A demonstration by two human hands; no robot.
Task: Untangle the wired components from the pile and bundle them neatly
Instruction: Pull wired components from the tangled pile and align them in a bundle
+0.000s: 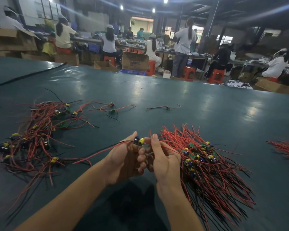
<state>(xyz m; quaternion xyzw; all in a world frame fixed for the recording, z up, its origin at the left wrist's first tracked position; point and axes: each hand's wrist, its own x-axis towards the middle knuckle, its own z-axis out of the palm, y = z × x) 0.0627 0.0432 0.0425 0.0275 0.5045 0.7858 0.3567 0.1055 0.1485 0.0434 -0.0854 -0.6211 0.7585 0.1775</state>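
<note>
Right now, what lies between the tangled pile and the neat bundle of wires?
In the head view, the left hand and right hand pinch one wired component over the green table.

right-edge wires (285,149) — cut off | black cable (28,75) — leaves frame left

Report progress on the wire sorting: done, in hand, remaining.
Done: a large aligned bundle lies at the right, and a second bundle at the far right edge. In hand: the left hand and right hand hold one wired component between them. Left: the tangled pile at the left and a few loose pieces beyond it.
</note>
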